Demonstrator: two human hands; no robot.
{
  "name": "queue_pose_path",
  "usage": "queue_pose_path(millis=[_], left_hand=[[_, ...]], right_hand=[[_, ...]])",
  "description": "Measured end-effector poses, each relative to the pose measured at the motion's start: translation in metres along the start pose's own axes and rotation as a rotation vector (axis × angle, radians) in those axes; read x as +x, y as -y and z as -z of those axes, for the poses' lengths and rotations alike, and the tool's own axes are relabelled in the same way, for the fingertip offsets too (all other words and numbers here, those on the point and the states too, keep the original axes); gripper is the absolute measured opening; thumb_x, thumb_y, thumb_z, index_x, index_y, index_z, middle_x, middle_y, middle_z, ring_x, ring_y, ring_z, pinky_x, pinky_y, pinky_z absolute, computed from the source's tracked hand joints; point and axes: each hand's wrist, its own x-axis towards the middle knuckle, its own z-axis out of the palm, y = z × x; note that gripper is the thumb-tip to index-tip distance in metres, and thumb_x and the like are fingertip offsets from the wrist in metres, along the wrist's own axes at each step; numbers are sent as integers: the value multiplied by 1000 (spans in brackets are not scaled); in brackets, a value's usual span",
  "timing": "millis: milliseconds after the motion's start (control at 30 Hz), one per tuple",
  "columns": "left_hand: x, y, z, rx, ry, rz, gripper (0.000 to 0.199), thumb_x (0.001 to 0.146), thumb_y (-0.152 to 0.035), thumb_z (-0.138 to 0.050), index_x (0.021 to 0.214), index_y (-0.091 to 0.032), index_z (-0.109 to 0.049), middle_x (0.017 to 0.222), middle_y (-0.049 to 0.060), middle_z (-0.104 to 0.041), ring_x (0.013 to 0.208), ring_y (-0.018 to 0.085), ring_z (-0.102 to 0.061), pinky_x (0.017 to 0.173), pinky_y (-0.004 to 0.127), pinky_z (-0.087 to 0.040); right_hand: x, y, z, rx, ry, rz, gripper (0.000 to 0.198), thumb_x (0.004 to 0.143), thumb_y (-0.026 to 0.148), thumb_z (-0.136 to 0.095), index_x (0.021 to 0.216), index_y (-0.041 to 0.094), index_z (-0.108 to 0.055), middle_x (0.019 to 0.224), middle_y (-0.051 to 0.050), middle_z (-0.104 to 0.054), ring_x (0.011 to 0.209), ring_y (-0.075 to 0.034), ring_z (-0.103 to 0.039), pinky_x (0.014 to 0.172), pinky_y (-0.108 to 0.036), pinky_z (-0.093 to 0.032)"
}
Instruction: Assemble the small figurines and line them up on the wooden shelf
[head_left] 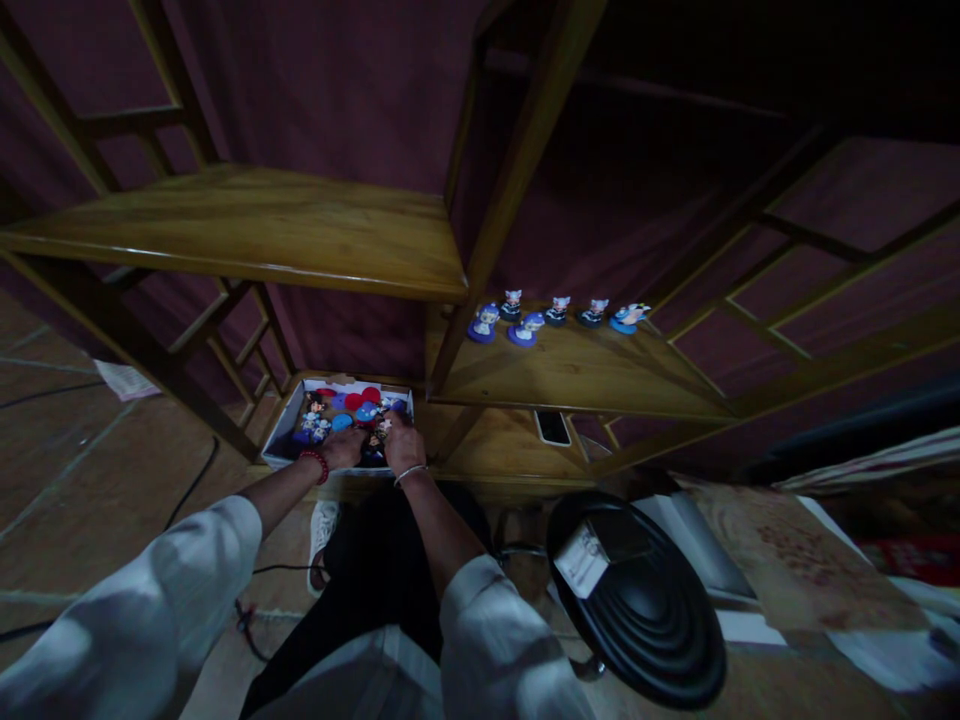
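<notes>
Left hand: in white cardboard box of small painted figurines; openness, hold unclear.
Right hand: box's right end, partly curled, hold unclear.
Brown wooden shelf, right: six more figurines.

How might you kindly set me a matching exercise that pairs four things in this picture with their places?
Things:
1. Left hand
2. Phone
3. Six figurines
4. Small box

Places:
A. On the black stool
B. On the lower board
C. Reaching into the open tray
D. On the shelf above the phone

Pairs: 1-C; 2-B; 3-D; 4-A
</notes>
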Motion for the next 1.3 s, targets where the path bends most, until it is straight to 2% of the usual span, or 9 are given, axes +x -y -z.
queue_pose_path(millis=[233, 400, 533, 633, 733, 867, 1067, 1300], left_hand=[[1, 4, 1, -165, -12, 65, 31, 65, -10, -48, 93, -12, -60, 95, 12, -64, 86, 19, -59, 68, 23, -44], [-2, 9, -1, -357, 20, -29, 31, 62, -8, -43, 82, -15, -65, 82, 4, -67, 76, 16, -59, 64, 21, -43], [-3, 11, -2, -460, 19, -5, 32, 61, -10, -43, 82, -15, -67, 78, 3, -66, 72, 15, -57, 61, 22, -41], [-2, 11, -3, -505, 21, 34, 32, 62, -13, -43, 84, -14, -66, 76, 4, -65, 69, 15, -56, 56, 21, -40], [-1, 11, -4, -531, -9, 61, 31, 63, -13, -43, 85, -13, -65, 73, 4, -62, 66, 13, -54, 53, 20, -37], [0, 11, -5, -567, -15, 103, 31, 62, -11, -42, 86, -13, -63, 72, 3, -60, 64, 13, -52, 52, 20, -36], [1, 12, -7, -618, -16, 152, 25, 60, -14, -45, 79, -14, -61, 72, 3, -61, 66, 13, -53, 53, 20, -37], [0, 12, -7, -559, -2, 142, 22, 62, -20, -47, 78, -16, -62, 76, 5, -63, 70, 15, -57, 53, 21, -40]], right_hand=[[-3, 1, 6, -2, 26, 59, 32, 87, 21, -36, 116, 29, -46, 94, -4, -65, 84, -15, -60, 69, -23, -39], [-4, 4, 12, -59, 123, 83, 38, 85, 18, -39, 119, 32, -46, 94, -3, -65, 85, -16, -60, 70, -24, -40], [-4, 3, 12, -58, 143, 151, 48, 80, 12, -43, 121, 37, -46, 108, -1, -60, 94, -15, -57, 75, -23, -40], [-3, 0, 11, -27, 116, 188, 42, 80, 16, -45, 118, 34, -50, 114, -1, -56, 98, -13, -54, 79, -21, -39], [-3, -2, 10, -23, 113, 184, 28, 82, 24, -45, 105, 30, -60, 109, -2, -57, 93, -12, -56, 77, -20, -40], [-3, 1, 15, -91, 215, 247, 18, 79, 31, -50, 87, 30, -66, 99, 1, -63, 89, -13, -57, 72, -22, -41], [-1, 8, 22, -178, 322, 253, 17, 76, 35, -55, 84, 30, -68, 90, 1, -68, 86, -16, -60, 73, -25, -41], [2, 4, 16, -136, 337, 271, 15, 71, 38, -60, 83, 32, -67, 89, 4, -68, 88, -15, -60, 75, -25, -40]])
